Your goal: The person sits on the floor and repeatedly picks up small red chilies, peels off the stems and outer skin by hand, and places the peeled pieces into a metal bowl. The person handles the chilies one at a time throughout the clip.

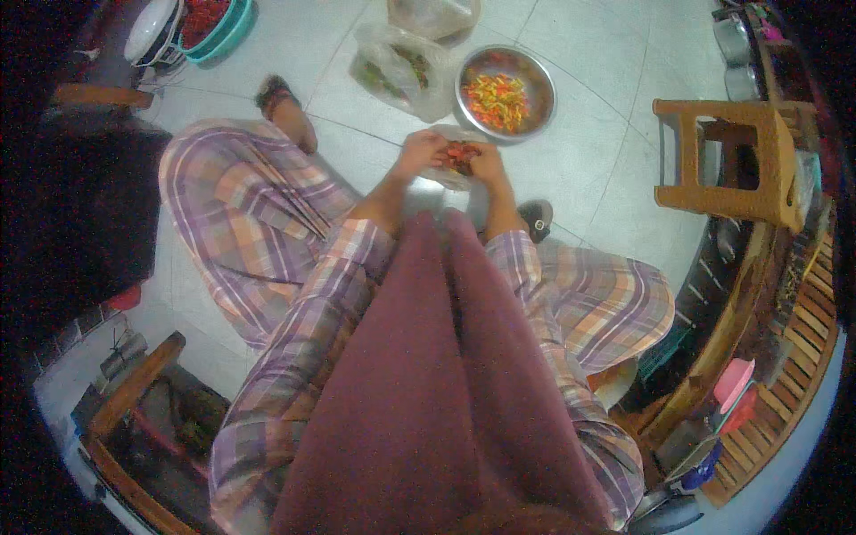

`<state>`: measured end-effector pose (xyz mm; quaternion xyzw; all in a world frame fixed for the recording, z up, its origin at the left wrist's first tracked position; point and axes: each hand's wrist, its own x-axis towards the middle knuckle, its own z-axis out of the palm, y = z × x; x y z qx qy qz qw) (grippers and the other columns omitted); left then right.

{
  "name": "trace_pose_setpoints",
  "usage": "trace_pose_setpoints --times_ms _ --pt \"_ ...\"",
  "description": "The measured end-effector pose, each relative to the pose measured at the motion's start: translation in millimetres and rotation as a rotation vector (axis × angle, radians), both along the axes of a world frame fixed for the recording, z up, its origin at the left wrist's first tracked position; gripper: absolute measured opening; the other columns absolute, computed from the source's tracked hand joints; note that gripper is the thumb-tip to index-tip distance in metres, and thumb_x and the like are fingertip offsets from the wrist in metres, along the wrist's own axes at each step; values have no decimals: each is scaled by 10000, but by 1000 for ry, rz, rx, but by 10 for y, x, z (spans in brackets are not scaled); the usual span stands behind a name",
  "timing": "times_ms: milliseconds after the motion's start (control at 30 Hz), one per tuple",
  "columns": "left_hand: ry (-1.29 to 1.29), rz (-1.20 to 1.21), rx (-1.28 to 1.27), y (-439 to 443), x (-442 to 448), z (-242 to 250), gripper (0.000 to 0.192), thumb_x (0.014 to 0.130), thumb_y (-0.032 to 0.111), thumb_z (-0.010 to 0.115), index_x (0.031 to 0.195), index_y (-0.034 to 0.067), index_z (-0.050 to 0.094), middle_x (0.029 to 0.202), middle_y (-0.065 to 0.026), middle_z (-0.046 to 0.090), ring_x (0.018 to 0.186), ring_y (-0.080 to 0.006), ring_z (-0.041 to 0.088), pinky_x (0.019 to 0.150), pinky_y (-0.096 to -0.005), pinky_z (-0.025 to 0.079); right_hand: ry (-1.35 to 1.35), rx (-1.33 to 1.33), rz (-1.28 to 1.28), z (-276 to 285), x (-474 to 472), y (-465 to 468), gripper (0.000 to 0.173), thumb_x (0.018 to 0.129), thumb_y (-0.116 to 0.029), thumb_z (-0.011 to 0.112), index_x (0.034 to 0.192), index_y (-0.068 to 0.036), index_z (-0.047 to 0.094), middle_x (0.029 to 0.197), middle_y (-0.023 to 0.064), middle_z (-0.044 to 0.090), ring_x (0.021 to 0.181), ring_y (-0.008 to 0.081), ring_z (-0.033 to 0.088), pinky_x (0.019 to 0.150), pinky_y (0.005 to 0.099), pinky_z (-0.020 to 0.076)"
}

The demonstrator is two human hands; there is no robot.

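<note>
My left hand (pixel 422 151) and my right hand (pixel 488 162) grip opposite sides of a clear plastic bag (pixel 456 180) in front of my lap. Between them, red pieces (pixel 459 152), which look like chillies, show in its mouth. My fingertips reach over these pieces and are partly hidden. Under the bag, a shiny metal surface (pixel 428 194) shows, partly covered by my arms and clothing. Just beyond my right hand, a round steel bowl (pixel 550 107) holds cut yellow, orange and red pieces (pixel 501 100).
Beyond my left hand lies a clear plastic bag (pixel 371 60) with green items, and another bag (pixel 435 17) behind it. Turquoise basins (pixel 231 40) stand at far left. At right is a brown plastic stool (pixel 729 194). My sandalled feet are on the tiled floor (pixel 602 60).
</note>
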<state>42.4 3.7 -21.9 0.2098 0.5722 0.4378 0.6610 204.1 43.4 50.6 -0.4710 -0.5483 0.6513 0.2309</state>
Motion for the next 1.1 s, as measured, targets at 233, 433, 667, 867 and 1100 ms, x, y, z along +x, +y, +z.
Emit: trace_pose_setpoints --times_ms 233,433,667,867,1100 --pt "-70 -11 133 61 84 -221 197 830 127 648 975 -1 617 911 -88 635 745 -135 626 620 -254 543 -368 383 136 -91 -70 104 187 716 -139 697 855 -14 682 751 140 663 656 229 633 631 352 485" --pt "97 -22 235 26 25 -121 129 809 59 648 918 -10 641 897 -79 639 733 -154 614 666 -245 520 -448 501 97 -56 -183 93 175 749 -152 639 856 -22 684 795 186 655 700 306 644 650 379 487" --pt "-62 -52 142 15 -74 289 308 830 139 625 1077 -42 593 1026 -86 629 920 -145 594 813 -255 479 54 -200 -68 56 -208 45 172 827 -94 538 886 26 646 809 114 662 728 227 641 652 343 498" --pt "-136 -120 166 2 -88 416 325 860 151 599 1118 -44 559 1053 -115 614 950 -166 596 832 -271 480 286 -425 64 -14 -148 48 265 873 -156 467 1064 -2 568 966 114 618 874 243 613 801 387 515" --pt "-325 -96 169 17 -160 321 334 878 126 575 1152 -53 510 1131 -126 572 1047 -195 564 905 -284 467 412 -546 -195 180 -84 -21 311 875 -190 470 1121 -20 553 1065 123 587 973 256 575 840 448 480"
